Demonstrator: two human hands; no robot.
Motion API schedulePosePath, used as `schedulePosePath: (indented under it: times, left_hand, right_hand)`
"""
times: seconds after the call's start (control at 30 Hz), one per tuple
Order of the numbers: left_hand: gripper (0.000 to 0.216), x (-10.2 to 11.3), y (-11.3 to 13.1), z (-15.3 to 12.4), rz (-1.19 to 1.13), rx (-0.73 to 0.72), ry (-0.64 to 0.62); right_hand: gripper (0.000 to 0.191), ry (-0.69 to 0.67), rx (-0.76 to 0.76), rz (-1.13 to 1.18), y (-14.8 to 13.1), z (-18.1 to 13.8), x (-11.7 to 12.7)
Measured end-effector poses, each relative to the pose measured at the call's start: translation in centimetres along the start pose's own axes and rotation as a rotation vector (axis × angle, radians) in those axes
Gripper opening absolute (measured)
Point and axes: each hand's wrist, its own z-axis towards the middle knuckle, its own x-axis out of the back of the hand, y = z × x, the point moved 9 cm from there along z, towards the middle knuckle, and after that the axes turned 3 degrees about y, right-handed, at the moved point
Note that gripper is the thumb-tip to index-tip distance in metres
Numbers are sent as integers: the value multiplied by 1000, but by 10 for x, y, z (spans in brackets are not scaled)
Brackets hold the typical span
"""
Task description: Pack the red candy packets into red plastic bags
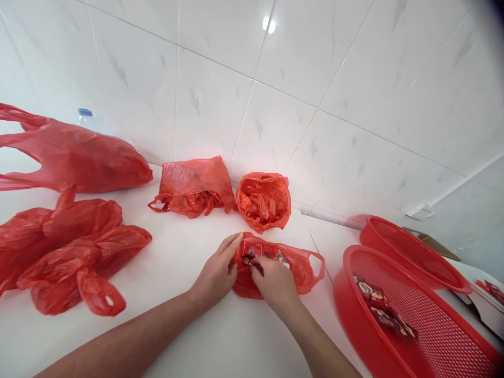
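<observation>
Far left of the work bag (305,268): 1 long bag (86,155) and a knotted heap (90,236), with a bottle (84,116) behind. Closer, left of the work bag and behind it: 1 slumped bag (192,186). Directly behind it: 1 round bag (263,202), mouth up, stuffed with crumpled film.

At the work bag's left end: left hand (216,269), half wide, fingers extended along the edge, thumb apart; can't tell if it grips or only props the film. Over the work bag's middle: right hand (277,281), narrow, fingertips bunched at a dark packet (248,259) inside the mouth; can't tell how firmly it has it.

Step in hand looks like handling packets inside the mouth. To do it well: left hand pins the edge so thin film doesn't slide on the table (177,239); right hand works with fingertips only, low in the mouth, clear of the loose film, packets laid flat so corners don't snag.

Work bag: lies on its side on the table, thin red see-through plastic, wrinkled, printed packets showing in the left and middle parts, 1 handle loop spread at its right end.

Right of the work bag: 2 red baskets, front basket (344,302) holding wrapped packs (386,310), back basket (417,252) behind it.
</observation>
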Motion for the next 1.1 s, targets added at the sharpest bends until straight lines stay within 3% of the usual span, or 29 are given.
schedulePosePath:
  times: [0.1, 0.27, 0.5, 0.6, 0.7, 0.83, 0.93, 1.1]
  left_hand:
    - [83, -4, 3, -1, -16, -18, -29]
    - [83, 3, 6, 0, -8, -49, 21]
    - [78, 17, -4, 3, -8, 86, 114]
    - [78, 18, -4, 3, -2, 92, 111]
    - [77, 18, -4, 3, 15, 101, 108]
    - [76, 17, -3, 3, 37, 94, 109]
    - [76, 16, -2, 2, 37, 80, 110]
    - [79, 15, 2, 1, 35, 54, 101]
  right_hand:
    - [25, 37, -55, 112, 4, 3, 2]
    - [41, -36, 49, 297, -7, -5, -7]
    - [44, -84, 124, 145, 7, -41, -9]
    - [45, -19, 178, 74, 17, -58, -1]
    - [37, 143, 206, 40, 37, -74, 18]
    - [31, 300, 83, 72, 79, -88, 44]
    - [35, 371, -14, 122, 94, -93, 52]
    - [80, 593, -346, 329, 121, -98, 44]
